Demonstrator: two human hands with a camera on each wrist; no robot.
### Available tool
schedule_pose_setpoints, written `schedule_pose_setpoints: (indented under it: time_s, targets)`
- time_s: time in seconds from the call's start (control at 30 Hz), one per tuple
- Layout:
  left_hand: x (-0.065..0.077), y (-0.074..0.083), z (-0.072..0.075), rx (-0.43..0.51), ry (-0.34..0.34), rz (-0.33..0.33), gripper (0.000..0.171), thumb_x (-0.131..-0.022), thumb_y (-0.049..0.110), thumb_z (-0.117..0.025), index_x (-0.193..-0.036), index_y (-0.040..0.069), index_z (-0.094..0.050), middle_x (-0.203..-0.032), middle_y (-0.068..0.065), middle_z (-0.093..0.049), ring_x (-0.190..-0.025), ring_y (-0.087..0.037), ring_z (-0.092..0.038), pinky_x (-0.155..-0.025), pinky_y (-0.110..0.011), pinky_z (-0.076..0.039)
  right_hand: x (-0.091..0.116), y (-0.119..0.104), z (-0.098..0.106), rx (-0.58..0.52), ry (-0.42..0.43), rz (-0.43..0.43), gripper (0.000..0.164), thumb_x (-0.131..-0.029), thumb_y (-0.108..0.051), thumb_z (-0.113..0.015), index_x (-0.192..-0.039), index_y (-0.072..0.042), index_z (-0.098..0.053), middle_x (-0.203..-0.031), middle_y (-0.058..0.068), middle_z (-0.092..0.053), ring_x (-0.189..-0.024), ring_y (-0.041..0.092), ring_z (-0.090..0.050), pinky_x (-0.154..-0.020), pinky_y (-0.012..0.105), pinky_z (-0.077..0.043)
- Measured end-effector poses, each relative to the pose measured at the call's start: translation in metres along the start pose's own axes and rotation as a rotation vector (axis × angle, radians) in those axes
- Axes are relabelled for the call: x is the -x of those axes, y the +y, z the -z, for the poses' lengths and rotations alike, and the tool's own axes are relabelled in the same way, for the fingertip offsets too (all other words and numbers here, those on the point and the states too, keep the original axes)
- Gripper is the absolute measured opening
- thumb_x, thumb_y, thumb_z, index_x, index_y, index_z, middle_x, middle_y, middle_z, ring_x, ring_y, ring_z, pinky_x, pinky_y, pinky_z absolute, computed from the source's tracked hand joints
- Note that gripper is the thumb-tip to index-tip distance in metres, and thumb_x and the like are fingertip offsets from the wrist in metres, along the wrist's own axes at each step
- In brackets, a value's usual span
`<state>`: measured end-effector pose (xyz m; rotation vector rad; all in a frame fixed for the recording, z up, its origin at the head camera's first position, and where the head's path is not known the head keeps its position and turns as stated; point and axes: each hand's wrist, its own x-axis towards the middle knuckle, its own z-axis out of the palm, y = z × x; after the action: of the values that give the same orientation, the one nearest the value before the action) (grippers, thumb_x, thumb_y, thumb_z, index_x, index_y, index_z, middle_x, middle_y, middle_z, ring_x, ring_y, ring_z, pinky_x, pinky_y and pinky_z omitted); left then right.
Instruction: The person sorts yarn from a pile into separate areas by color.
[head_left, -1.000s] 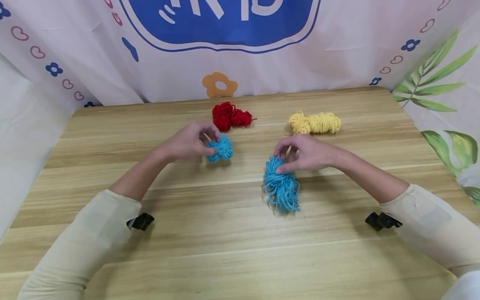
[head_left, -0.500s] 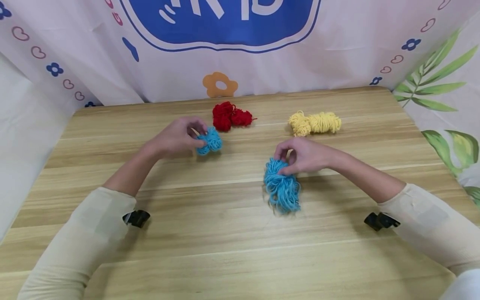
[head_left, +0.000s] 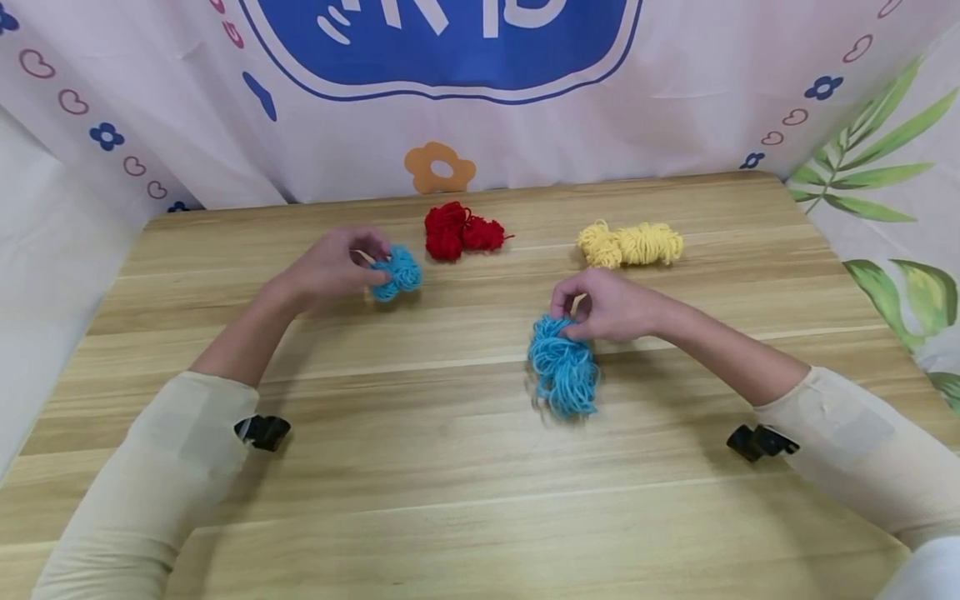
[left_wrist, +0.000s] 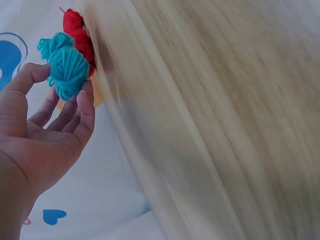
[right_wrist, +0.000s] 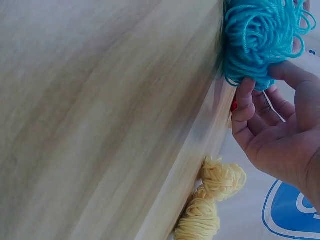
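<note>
My left hand (head_left: 333, 265) pinches a small blue yarn bundle (head_left: 399, 272) between thumb and fingers, left of the red yarn. In the left wrist view that blue bundle (left_wrist: 69, 70) appears wound, with a second lobe behind it. Right of the table's middle, my right hand (head_left: 611, 307) grips the upper end of a larger, looser blue yarn bundle (head_left: 564, 371). Its loops hang toward the front in the head view. Thumb and fingertips press into this blue yarn (right_wrist: 257, 42) in the right wrist view.
A red yarn bundle (head_left: 461, 232) lies near the table's back edge. Farther right lies a yellow yarn bundle (head_left: 633, 244), just beyond my right hand. A printed cloth (head_left: 540, 142) hangs behind the wooden table (head_left: 450, 500).
My left hand has moved left and slightly back with the small blue yarn bundle. My right hand stays nearly in place, with the front loops of its yarn drawn up a little.
</note>
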<state>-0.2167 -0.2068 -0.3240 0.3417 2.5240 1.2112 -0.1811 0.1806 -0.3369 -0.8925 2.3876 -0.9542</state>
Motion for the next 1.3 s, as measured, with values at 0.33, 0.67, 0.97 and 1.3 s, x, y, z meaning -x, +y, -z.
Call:
schedule_pose_setpoints:
  time_s: [0.33, 0.67, 0.97, 1.3]
  targets:
    - [0.001, -0.019, 0.012, 0.011, 0.021, 0.048, 0.031, -0.097, 0.006, -0.070, -0.124, -0.003, -0.056, -0.116, -0.015, -0.056, -0.095, -0.020, -0.055, -0.067, -0.026, -0.056, -0.001, 0.000, 0.002, -0.017, 0.036, 0.017, 0.012, -0.086, 0.008, -0.069, -0.090, -0.003, -0.068, -0.090, 0.008, -0.068, -0.078, 0.020, -0.062, -0.071, 0.027, -0.053]
    - [0.002, -0.027, 0.019, -0.006, 0.025, 0.052, 0.031, -0.098, 0.005, -0.068, -0.124, -0.004, -0.055, -0.117, -0.016, -0.057, -0.092, -0.014, -0.057, -0.066, -0.026, -0.056, -0.001, -0.001, 0.007, -0.035, 0.075, 0.011, 0.012, -0.085, 0.009, -0.068, -0.088, -0.003, -0.068, -0.089, 0.009, -0.068, -0.078, 0.021, -0.062, -0.070, 0.026, -0.054]
    - [0.004, -0.031, 0.021, 0.002, 0.023, 0.065, 0.031, -0.098, 0.004, -0.067, -0.125, -0.005, -0.054, -0.118, -0.017, -0.056, -0.091, -0.014, -0.057, -0.066, -0.025, -0.055, -0.001, -0.005, 0.009, -0.048, 0.133, 0.020, 0.010, -0.084, 0.007, -0.067, -0.089, -0.002, -0.066, -0.092, 0.009, -0.066, -0.081, 0.024, -0.064, -0.075, 0.028, -0.057]
    - [0.010, -0.036, 0.027, 0.002, 0.032, 0.089, 0.035, -0.100, 0.004, -0.065, -0.130, -0.007, -0.052, -0.124, -0.019, -0.054, -0.093, -0.014, -0.056, -0.067, -0.025, -0.056, -0.005, -0.010, 0.009, -0.105, 0.179, -0.056, 0.011, -0.086, 0.008, -0.067, -0.093, 0.000, -0.064, -0.100, 0.015, -0.063, -0.085, 0.026, -0.063, -0.076, 0.024, -0.056]
